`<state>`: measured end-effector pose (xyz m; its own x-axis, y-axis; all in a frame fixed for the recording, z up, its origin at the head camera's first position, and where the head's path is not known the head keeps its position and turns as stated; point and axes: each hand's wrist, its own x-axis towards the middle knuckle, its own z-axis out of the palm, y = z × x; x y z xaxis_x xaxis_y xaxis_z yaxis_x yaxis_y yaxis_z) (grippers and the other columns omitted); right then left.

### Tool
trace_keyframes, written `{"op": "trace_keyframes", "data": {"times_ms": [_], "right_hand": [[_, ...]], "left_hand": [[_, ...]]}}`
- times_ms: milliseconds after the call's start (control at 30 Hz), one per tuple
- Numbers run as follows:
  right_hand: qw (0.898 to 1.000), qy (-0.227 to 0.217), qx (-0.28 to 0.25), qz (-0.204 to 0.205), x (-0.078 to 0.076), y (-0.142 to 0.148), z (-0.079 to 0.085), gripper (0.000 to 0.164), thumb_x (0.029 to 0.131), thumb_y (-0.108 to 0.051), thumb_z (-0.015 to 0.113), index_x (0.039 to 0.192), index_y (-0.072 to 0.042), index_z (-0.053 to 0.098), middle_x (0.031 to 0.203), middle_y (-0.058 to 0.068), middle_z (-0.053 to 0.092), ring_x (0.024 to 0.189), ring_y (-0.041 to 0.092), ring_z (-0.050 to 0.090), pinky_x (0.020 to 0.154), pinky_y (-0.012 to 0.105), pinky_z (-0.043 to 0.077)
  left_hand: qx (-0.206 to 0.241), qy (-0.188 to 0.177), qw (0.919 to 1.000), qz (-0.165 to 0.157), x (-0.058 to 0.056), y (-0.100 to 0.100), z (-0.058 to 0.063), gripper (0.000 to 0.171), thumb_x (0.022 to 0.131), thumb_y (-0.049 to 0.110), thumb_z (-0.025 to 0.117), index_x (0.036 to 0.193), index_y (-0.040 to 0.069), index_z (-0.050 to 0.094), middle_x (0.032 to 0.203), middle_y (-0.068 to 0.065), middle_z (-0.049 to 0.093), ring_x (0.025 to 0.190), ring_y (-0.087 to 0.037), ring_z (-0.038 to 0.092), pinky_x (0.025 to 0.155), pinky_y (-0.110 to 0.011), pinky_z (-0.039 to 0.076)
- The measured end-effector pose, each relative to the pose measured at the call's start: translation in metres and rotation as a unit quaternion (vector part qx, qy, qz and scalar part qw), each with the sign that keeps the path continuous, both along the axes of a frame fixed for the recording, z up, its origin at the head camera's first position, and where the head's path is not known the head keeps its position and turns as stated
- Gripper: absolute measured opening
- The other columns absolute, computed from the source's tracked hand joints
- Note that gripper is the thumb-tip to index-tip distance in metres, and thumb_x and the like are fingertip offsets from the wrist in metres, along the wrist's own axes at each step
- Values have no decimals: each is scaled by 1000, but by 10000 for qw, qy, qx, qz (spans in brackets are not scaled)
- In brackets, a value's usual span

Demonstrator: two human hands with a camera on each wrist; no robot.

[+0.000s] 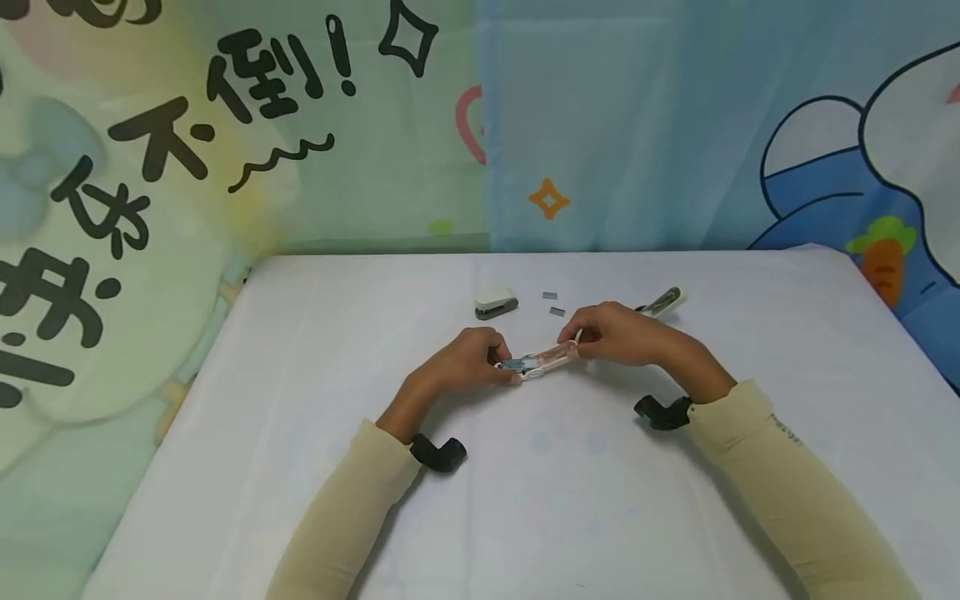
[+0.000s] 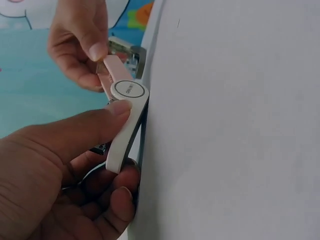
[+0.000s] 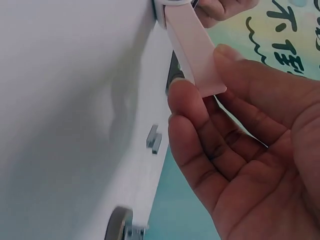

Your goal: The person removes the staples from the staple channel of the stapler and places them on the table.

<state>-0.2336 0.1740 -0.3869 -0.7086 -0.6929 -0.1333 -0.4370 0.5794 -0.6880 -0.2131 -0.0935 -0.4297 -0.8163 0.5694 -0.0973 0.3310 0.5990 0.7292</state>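
A pink and white stapler (image 1: pixel 542 361) is swung open into a long line just above the white table (image 1: pixel 300 400). My left hand (image 1: pixel 501 363) grips its left end, where the metal staple track shows. In the left wrist view the thumb presses the white arm (image 2: pixel 124 137) below the round hinge (image 2: pixel 129 90), with the fingers curled underneath. My right hand (image 1: pixel 578 338) pinches the tip of the pink arm (image 3: pixel 192 50) between thumb (image 3: pixel 250 75) and forefinger.
A small white stapler (image 1: pixel 496 302) lies behind the hands, with two loose staple strips (image 1: pixel 553 303) to its right. Another stapler (image 1: pixel 662 302) lies behind my right hand. Patterned curtains hang behind the table.
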Motion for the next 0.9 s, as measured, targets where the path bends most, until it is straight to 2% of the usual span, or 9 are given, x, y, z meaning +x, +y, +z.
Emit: {"op": "trace_keyframes", "data": {"times_ms": [267, 500, 700, 767, 900], "right_hand": [[9995, 172, 275, 58, 5, 27, 7, 17, 91, -2, 66, 107, -3, 70, 101, 3, 67, 88, 18, 62, 74, 35, 51], [9983, -19, 513, -280, 7, 66, 11, 17, 91, -3, 67, 108, -4, 69, 110, 7, 65, 101, 23, 59, 85, 37, 50], [9944, -155, 885, -553, 4, 88, 24, 20, 91, -8, 68, 111, -2, 68, 107, 6, 65, 91, 19, 60, 73, 31, 52], [9920, -252, 1039, -668, 3, 93, 28, 21, 91, -8, 68, 111, -1, 67, 103, 5, 65, 87, 18, 60, 69, 30, 51], [9888, -218, 1285, -724, -2, 98, 35, 24, 90, -6, 68, 112, 2, 66, 97, 3, 66, 83, 18, 61, 67, 31, 51]], "left_hand": [[-113, 283, 9990, -323, 3, 30, 6, 16, 84, 18, 79, 88, 6, 69, 78, 0, 59, 71, -10, 49, 60, -21, 41], [-175, 644, 9942, -844, 3, 71, 10, 13, 90, 18, 72, 89, 5, 71, 76, 2, 59, 67, -7, 48, 58, -18, 39], [-372, 846, 9936, -650, 3, 104, 10, 15, 92, 19, 70, 97, 5, 73, 80, 5, 58, 68, -6, 47, 59, -17, 38], [-500, 860, 9933, -588, 3, 114, 10, 15, 92, 20, 70, 95, 6, 73, 80, 4, 59, 68, -6, 46, 59, -17, 37], [-791, 1133, 9893, -472, 2, 129, 10, 15, 92, 21, 70, 94, 7, 75, 82, 4, 63, 67, -5, 47, 59, -17, 37]]}}
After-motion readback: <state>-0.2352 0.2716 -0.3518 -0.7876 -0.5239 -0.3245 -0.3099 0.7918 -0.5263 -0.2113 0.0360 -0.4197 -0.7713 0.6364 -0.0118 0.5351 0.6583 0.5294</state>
